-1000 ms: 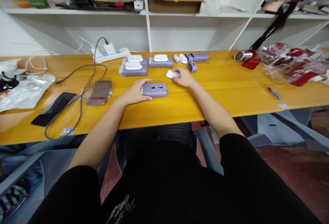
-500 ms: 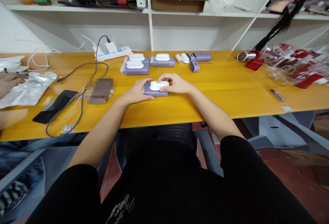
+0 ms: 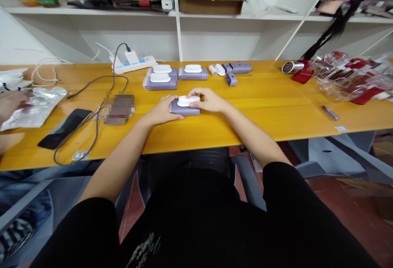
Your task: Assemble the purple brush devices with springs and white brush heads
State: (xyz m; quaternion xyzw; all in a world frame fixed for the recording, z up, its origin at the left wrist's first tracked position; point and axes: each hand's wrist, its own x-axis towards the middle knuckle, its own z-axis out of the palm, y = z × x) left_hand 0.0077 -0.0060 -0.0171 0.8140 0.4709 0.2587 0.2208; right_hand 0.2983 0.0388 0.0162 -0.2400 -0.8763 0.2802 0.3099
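Note:
A purple case (image 3: 187, 111) lies on the yellow table in front of me, with a white bristled brush (image 3: 186, 101) on top of it. My left hand (image 3: 163, 110) grips the left end of the case, thumb along the near side and fingers at the far side. The fingers of my right hand (image 3: 208, 100) are closed on the right part of the brush. Farther back sit purple cases (image 3: 167, 85) bearing two white oval pieces, and beside them another case (image 3: 201, 76) with a white brush (image 3: 193, 69) on it.
Small purple and white parts (image 3: 231, 79) lie at the back. Left are a power strip (image 3: 135, 65), a phone (image 3: 66, 128), a cable and another person's hand (image 3: 11, 103). Red items in clear plastic (image 3: 353, 79) and a small tube (image 3: 330, 113) lie right.
The brush under my right hand has shifted slightly left on the case. The other person's hand at the far left has moved a little. My left hand keeps its hold.

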